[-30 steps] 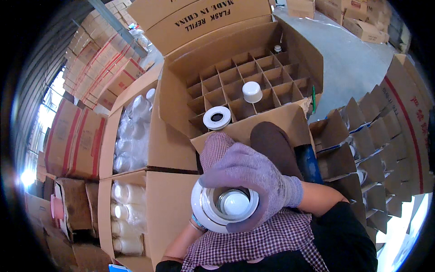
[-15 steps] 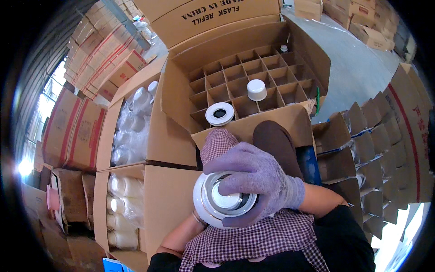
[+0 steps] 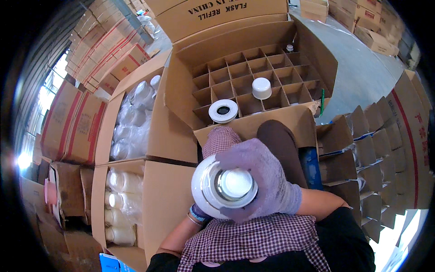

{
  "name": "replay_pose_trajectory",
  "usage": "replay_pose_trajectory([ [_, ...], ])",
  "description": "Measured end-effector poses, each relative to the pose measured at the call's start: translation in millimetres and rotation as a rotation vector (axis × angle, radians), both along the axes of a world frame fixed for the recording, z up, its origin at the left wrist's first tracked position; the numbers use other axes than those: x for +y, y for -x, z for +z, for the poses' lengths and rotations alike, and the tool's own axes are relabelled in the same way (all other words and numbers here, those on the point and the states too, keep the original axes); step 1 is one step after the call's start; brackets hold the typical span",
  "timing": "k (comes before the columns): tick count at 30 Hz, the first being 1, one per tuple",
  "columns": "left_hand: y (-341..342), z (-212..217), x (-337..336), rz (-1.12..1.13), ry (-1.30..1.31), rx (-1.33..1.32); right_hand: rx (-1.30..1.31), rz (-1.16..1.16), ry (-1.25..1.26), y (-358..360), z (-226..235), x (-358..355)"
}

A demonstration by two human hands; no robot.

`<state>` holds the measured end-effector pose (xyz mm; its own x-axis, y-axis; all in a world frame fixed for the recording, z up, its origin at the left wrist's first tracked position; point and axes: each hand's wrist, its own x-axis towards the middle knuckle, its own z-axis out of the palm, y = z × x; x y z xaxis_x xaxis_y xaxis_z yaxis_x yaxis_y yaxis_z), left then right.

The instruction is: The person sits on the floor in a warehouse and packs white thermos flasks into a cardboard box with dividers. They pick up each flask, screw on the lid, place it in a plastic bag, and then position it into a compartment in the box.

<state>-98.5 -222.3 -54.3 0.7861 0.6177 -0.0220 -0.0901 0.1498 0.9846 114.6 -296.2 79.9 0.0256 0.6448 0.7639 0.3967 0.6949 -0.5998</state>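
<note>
White flask refill [image 3: 225, 187], seen mouth-on with its mirrored interior facing the camera, held close before the person's chest and above the checked apron [image 3: 253, 238]. The right hand [image 3: 265, 179], in a purple knit glove, wraps over the refill's right side and rim, its grip closed around the body. The left hand [image 3: 198, 213] is almost wholly hidden under the refill; only a gloved edge and the wrist show, so its grip cannot be told. Beyond the hands stands an open cardboard carton [image 3: 253, 84] fitted with a grid of dividers. Two cells in its near rows are filled: one refill [image 3: 223, 110] with a dark open mouth, one [image 3: 262, 87] with a white rounded end up. To the left, open cartons [image 3: 131, 113] hold refills wrapped in clear plastic. To the right, folded divider grids [image 3: 362, 154] stand stacked.
</note>
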Motion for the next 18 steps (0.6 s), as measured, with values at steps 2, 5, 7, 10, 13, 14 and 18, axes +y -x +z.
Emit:
replay_pose_trajectory([
  [2,-1.2,-0.7,1.3,0.012,-0.002,-0.004,-0.004,-0.017,0.038,-1.1,-2.7,1.1],
  [5,-0.5,-0.5,1.3,0.022,0.003,-0.008,0.003,0.014,-0.001,3.2,-4.2,4.7],
  [7,1.0,0.1,2.4,0.025,0.010,-0.011,0.019,0.035,-0.050,6.6,-2.3,5.5],
  [10,3.9,0.3,1.2,0.031,0.012,-0.004,0.051,0.064,-0.072,11.9,-4.3,4.1],
  [13,7.7,-0.5,0.9,0.052,0.014,0.000,0.038,0.070,0.011,10.4,-3.9,2.6],
  [14,10.0,-3.0,-0.1,0.067,0.020,-0.002,0.032,0.067,0.021,10.2,-4.4,4.0],
  [18,17.3,-7.3,3.5,0.139,0.023,-0.013,0.045,0.011,0.032,11.5,-11.3,14.4],
])
